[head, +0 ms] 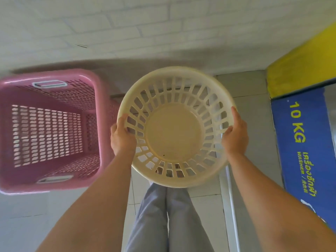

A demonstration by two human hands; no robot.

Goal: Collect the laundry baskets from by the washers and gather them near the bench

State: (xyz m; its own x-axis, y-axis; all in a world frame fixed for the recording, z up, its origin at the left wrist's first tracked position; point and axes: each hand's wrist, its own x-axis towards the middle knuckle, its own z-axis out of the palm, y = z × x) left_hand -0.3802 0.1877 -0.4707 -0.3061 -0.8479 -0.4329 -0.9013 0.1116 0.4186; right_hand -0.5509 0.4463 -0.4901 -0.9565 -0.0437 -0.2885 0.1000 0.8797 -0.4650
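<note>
I hold a round cream laundry basket [174, 135] in front of me, above my legs and the tiled floor. My left hand [122, 136] grips its left rim and my right hand [235, 135] grips its right rim. The basket is empty, with slotted sides and a plain bottom. A rectangular pink laundry basket [49, 131] with white handles stands to the left, empty, just beside the cream one.
A blue and yellow washer [305, 142] marked "10 KG" stands at the right edge. A white brick wall [127, 24] runs across the far side. Pale floor tiles [254, 160] show between the basket and the washer.
</note>
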